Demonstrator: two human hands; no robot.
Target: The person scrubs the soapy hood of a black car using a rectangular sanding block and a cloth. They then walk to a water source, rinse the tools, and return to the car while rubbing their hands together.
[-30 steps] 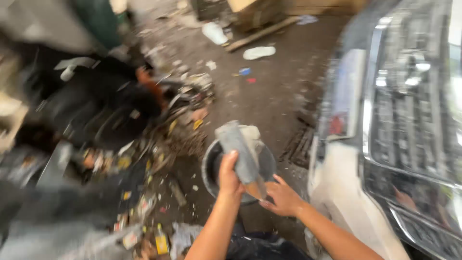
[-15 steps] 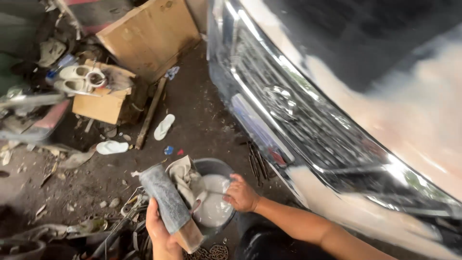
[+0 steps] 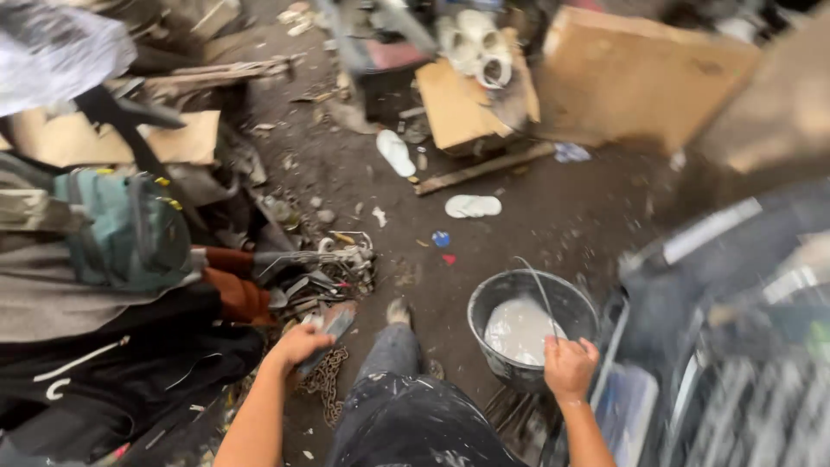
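Your left hand (image 3: pixel 298 343) is now holding the gray block (image 3: pixel 330 330) away from the bucket (image 3: pixel 519 298), while your right hand (image 3: pixel 569 367) is gripping its rim.

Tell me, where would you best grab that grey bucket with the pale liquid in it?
By the thin wire handle, from above: it arches over the open top of the bucket, and the right hand already rests at the near rim where it meets. Lifting there probably keeps the liquid level.

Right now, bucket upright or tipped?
Upright. The grey bucket stands on the ground, rim up, pale liquid pooled level inside; right hand at its rim.
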